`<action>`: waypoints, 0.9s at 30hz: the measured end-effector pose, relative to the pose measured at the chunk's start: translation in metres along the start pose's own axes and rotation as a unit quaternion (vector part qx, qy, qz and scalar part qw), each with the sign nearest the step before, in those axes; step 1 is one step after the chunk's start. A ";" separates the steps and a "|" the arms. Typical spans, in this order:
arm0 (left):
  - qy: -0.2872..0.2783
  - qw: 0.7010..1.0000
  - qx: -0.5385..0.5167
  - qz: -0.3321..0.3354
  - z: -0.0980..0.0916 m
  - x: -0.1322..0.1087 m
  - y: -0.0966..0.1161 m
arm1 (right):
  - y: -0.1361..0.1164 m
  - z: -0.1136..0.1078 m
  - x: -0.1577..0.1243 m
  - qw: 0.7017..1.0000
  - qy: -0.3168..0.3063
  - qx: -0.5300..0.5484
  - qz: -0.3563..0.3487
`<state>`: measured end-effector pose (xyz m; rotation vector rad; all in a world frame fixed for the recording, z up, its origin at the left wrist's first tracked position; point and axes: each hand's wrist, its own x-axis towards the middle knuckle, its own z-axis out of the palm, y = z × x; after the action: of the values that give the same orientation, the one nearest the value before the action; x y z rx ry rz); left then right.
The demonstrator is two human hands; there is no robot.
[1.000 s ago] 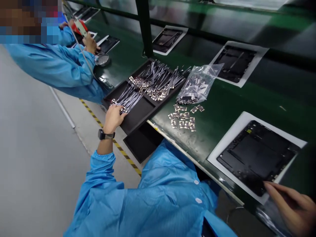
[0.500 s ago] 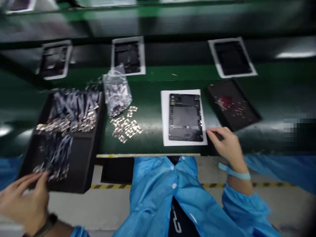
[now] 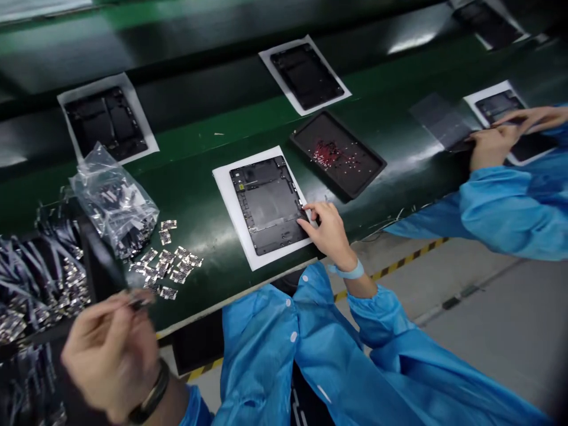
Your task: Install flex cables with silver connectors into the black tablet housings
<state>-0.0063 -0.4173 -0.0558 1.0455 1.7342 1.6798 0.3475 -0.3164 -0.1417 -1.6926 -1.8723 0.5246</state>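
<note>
A black tablet back shell [image 3: 268, 203] lies on a white sheet [image 3: 226, 195] on the green belt in front of me. My right hand [image 3: 326, 228] rests on the shell's right edge, its index finger stretched onto it, the other fingers curled. My left hand [image 3: 109, 349] is raised near the lower left, blurred, fingers pinched on a thin flex cable [image 3: 133, 299]. A black tray [image 3: 42, 278] full of flex cables sits at the far left. Small metal parts [image 3: 166, 266] lie loose on the belt beside a clear bag [image 3: 113, 204] of more parts.
A black tray [image 3: 339, 154] with small red screws lies right of the shell. More shells on white sheets [image 3: 106, 121] [image 3: 306, 74] ride the far belt. At right a co-worker's hands [image 3: 497, 139] in blue sleeves work on another shell [image 3: 510, 112]. Floor with yellow-black tape [image 3: 399, 269] lies below.
My left hand came off the cable tray and rose with a flex cable pinched in it. My right hand slid from the sheet's corner onto the shell's right edge. The view swung right.
</note>
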 end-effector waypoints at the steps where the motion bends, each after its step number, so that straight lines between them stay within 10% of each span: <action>1: -0.002 1.000 -0.030 -0.002 0.020 0.002 -0.004 | 0.002 -0.003 0.003 1.000 -0.016 -0.004 -0.014; 9: -0.166 0.977 -0.079 -0.105 0.114 0.009 -0.018 | 0.013 -0.025 0.024 0.987 -0.129 -0.054 -0.080; 16: -0.167 0.971 -0.086 -0.145 0.121 0.013 -0.039 | 0.008 -0.030 0.021 0.974 -0.173 -0.086 -0.120; 27: -0.205 0.958 -0.118 -0.162 0.121 0.017 -0.056 | 0.008 -0.041 0.075 0.857 -0.387 -0.156 -0.302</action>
<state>0.0703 -0.3286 -0.1217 0.8681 1.3168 1.3141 0.3762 -0.2444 -0.1042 -0.9789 -3.0510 0.7198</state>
